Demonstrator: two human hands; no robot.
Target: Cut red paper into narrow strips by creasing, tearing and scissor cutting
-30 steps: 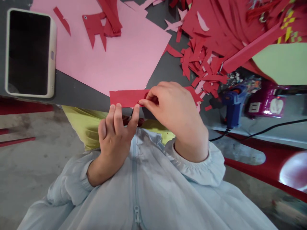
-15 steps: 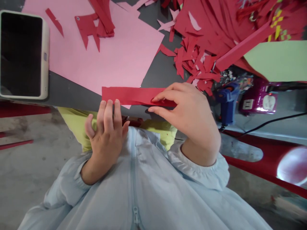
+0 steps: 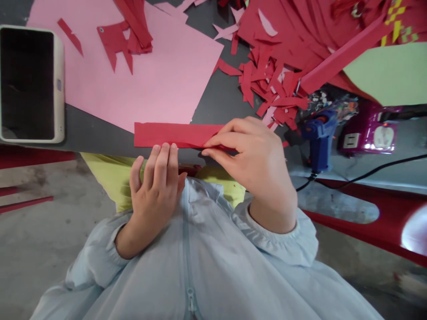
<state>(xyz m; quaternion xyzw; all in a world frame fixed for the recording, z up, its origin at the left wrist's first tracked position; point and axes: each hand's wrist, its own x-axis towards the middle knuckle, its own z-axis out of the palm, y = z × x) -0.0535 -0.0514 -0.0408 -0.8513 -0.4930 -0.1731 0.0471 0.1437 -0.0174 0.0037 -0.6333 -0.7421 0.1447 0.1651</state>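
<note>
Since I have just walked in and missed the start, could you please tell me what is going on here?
A person is handling a long red strip at the near edge of the dark table. The fingers of the left hand rest at its near edge, while the right hand has thumb and forefinger at that edge farther right. The strip partly overlaps a pink sheet. A blue glue gun stands to the right.

One held strip (image 3: pixel 173 134), one glue gun (image 3: pixel 318 140)
</note>
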